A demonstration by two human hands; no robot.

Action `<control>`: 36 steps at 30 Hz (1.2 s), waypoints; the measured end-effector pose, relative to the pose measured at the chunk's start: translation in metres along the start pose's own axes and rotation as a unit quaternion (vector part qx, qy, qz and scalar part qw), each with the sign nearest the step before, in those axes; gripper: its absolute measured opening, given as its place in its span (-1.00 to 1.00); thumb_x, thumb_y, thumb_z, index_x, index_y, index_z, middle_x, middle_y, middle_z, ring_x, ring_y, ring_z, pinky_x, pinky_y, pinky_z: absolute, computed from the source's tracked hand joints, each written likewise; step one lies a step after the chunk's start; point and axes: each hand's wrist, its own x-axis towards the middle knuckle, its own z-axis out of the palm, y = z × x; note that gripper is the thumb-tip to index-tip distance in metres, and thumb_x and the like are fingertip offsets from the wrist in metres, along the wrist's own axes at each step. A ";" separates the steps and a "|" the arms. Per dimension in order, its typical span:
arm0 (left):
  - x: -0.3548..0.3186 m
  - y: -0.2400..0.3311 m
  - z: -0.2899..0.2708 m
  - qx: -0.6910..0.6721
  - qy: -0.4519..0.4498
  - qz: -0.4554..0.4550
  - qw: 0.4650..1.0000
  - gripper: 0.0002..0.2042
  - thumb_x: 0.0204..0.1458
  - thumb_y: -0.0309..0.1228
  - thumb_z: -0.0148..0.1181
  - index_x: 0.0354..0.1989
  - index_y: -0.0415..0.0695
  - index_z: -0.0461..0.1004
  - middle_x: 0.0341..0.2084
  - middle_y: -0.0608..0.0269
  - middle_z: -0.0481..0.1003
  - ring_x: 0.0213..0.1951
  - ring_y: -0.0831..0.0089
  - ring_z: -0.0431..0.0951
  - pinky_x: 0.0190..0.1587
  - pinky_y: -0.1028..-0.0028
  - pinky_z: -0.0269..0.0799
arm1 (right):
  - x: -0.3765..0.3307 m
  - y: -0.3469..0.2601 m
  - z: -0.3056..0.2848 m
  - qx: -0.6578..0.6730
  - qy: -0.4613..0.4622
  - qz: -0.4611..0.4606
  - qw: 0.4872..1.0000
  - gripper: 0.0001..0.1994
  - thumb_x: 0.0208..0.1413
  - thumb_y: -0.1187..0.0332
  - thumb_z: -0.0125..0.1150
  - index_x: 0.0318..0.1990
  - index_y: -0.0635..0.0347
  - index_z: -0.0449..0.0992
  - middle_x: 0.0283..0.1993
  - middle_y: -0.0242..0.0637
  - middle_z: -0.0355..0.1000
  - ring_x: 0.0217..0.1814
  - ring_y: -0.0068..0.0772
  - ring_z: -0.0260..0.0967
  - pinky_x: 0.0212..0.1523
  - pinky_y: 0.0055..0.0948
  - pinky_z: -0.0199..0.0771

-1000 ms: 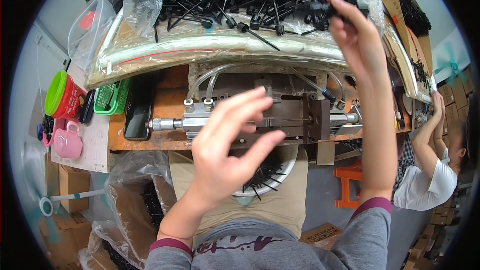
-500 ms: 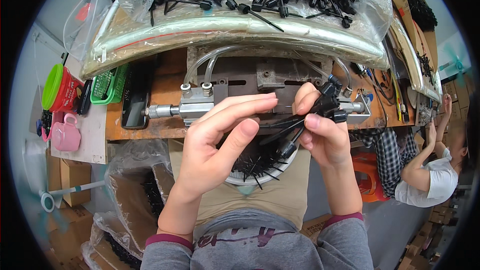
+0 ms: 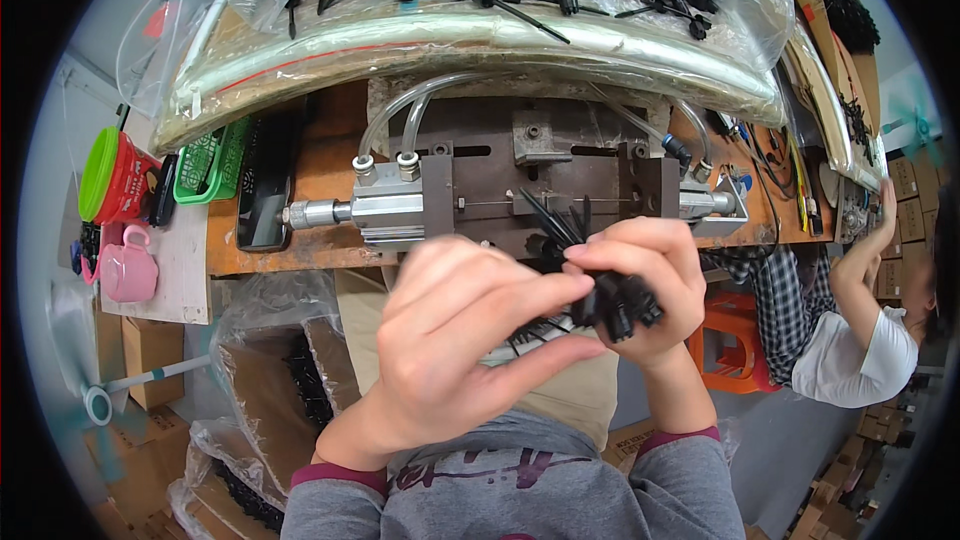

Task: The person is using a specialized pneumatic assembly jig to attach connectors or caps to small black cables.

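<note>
My right hand (image 3: 650, 285) is closed round a bunch of black plastic parts (image 3: 620, 308); their thin stems point up and left, and their thick heads face down toward me. My left hand (image 3: 450, 330), partly smeared by motion, has its thumb and index finger on either side of the heads at the bunch's left edge. Just beyond my hands is a dark metal fixture (image 3: 480, 130) with a silver air cylinder (image 3: 390, 210) at its left and a second cylinder (image 3: 705, 202) at its right. Below my hands, more black parts in a pale round container are mostly hidden.
A plastic-lined tray (image 3: 480, 40) heaped with black parts spans the far side. Left on the bench are a black phone-like slab (image 3: 265, 180), a green basket (image 3: 205, 165), a red bucket (image 3: 125, 180) and a pink cup (image 3: 130, 268). A co-worker (image 3: 850, 350) sits at right.
Both hands have come down toward me with the bunch, uncovering the middle of the fixture. The bunch's heads have tipped downward, and my left thumb and index finger have reached them.
</note>
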 end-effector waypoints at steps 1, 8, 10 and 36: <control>-0.003 0.000 0.003 -0.044 -0.001 -0.027 0.999 -0.60 -0.36 -0.44 0.58 -0.24 -0.19 0.64 -0.39 0.22 0.58 -0.36 0.46 0.54 -0.28 0.48 0.46 | -0.002 0.000 0.001 -0.002 -0.004 -0.011 1.000 -0.64 -0.27 0.46 0.49 -0.20 0.29 0.63 -0.23 -0.23 0.46 -0.29 -0.36 0.48 -0.34 -0.45 0.48; -0.013 -0.005 0.016 -0.145 0.018 -0.093 0.985 -0.65 -0.34 -0.60 0.54 -0.27 -0.21 0.63 -0.38 0.19 0.56 -0.36 0.46 0.55 -0.38 0.52 0.50 | -0.013 0.000 -0.003 -0.012 0.001 -0.013 1.000 -0.66 -0.24 0.51 0.50 -0.20 0.29 0.63 -0.18 -0.19 0.48 -0.28 -0.34 0.49 -0.34 -0.45 0.50; -0.014 -0.009 0.018 -0.059 0.035 -0.046 0.997 -0.63 -0.34 -0.59 0.54 -0.25 -0.21 0.62 -0.36 0.19 0.55 -0.35 0.44 0.55 -0.35 0.51 0.51 | -0.011 -0.003 -0.008 -0.063 0.030 0.007 0.998 -0.70 -0.23 0.54 0.50 -0.24 0.26 0.62 -0.19 -0.20 0.50 -0.26 -0.34 0.48 -0.32 -0.45 0.50; -0.007 -0.022 0.037 0.152 0.037 0.141 0.978 -0.66 -0.25 -0.43 0.43 -0.20 -0.20 0.62 -0.13 0.13 0.60 -0.37 0.38 0.60 -0.38 0.52 0.51 | -0.021 -0.015 -0.025 0.427 0.144 0.438 0.778 -0.87 0.08 0.55 0.26 -0.22 0.36 0.48 -0.16 0.00 0.50 -0.50 -0.56 0.36 -0.58 -0.62 0.32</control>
